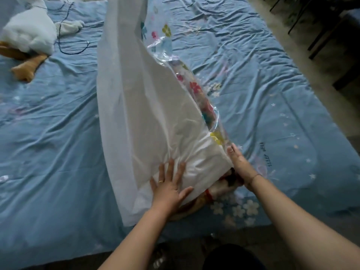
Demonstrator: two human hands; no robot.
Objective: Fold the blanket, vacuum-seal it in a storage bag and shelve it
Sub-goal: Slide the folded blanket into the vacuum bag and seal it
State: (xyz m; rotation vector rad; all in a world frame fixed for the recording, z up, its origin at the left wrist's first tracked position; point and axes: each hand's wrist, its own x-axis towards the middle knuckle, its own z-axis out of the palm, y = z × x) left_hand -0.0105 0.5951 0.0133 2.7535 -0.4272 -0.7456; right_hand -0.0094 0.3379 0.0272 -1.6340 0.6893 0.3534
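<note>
A blue bedsheet [58, 133] covers the bed. At its near edge a white, flower-printed storage bag [140, 106] rears upward, with a brownish blanket [220, 189] showing at its lower end. The left hand [169, 190] presses the bag's white side, fingers spread. The right hand [241, 166] flanks its right edge, thumb straight, other fingers hidden.

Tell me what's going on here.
A person at a bed handles a bag with the blanket in its near end. The left hand presses flat on the bag's white side; the right hand is against its right edge, where the blanket pokes out. The bag's far end rises out of view.
</note>
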